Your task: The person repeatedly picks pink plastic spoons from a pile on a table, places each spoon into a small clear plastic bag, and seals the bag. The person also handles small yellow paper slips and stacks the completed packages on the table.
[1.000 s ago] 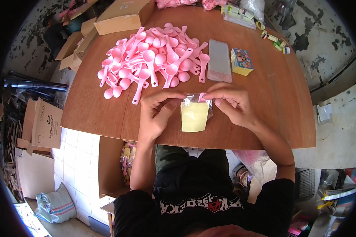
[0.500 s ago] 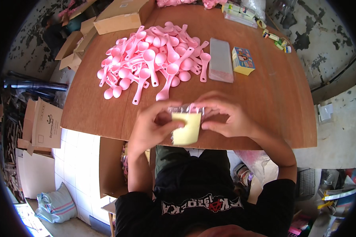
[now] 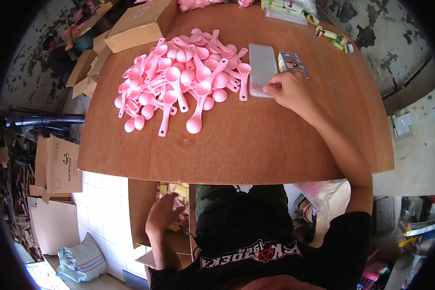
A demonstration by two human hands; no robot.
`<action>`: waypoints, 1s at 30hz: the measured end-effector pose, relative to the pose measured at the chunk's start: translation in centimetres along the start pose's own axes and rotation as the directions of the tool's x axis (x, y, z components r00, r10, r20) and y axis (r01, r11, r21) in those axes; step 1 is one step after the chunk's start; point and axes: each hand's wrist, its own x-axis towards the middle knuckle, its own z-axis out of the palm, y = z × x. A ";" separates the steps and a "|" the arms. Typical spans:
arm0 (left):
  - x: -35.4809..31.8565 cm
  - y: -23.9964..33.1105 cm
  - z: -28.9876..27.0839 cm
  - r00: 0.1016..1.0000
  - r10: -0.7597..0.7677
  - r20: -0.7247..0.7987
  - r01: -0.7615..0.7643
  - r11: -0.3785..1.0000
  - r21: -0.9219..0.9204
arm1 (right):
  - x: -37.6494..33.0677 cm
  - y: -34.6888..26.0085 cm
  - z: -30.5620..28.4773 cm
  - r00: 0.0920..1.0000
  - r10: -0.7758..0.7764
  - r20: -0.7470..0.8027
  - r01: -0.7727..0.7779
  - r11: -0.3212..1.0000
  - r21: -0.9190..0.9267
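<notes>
A stack of clear plastic bags [image 3: 263,67] lies on the wooden table, right of a big heap of pink measuring spoons [image 3: 179,77]. My right hand [image 3: 294,91] is at the near right corner of that stack, thumb and fingertips closed in a pinch on a bag's edge. Behind this hand sits a small stack of printed cards [image 3: 293,63], partly covered by it. Below the table's edge, my left hand [image 3: 163,212] is over an open cardboard box [image 3: 139,208], fingers apart. Inside the box lie several packets [image 3: 180,189] in pink and pale yellow.
A large cardboard box [image 3: 137,26] stands at the table's far left. Clear packs [image 3: 285,14] and small tape rolls [image 3: 340,43] lie at the far right. On the floor at left are a carton [image 3: 63,166] and a white sack [image 3: 84,261]. Another person [image 3: 58,58] is at far left.
My hands have parted. The bagged pale-yellow card has left the space above the table; my left hand has dropped to the box, and my right hand has reached forward to the plastic bags.
</notes>
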 end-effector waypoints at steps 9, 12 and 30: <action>-1.8 14.5 -11.1 0.418 0.894 0.159 -0.873 0.444 -0.200 | 0.0 -0.5 0.2 0.985 0.170 -0.019 -0.171 0.974 -0.152; 0.8 17.0 -14.4 0.355 0.933 0.064 -0.932 0.358 -0.058 | 0.3 -0.4 0.0 0.996 0.077 -0.049 -0.082 0.990 -0.113; 17.8 24.2 -12.3 0.385 0.865 -0.320 -0.806 0.485 0.340 | -1.0 -2.8 -3.5 0.902 -0.200 -0.383 0.158 0.978 -0.139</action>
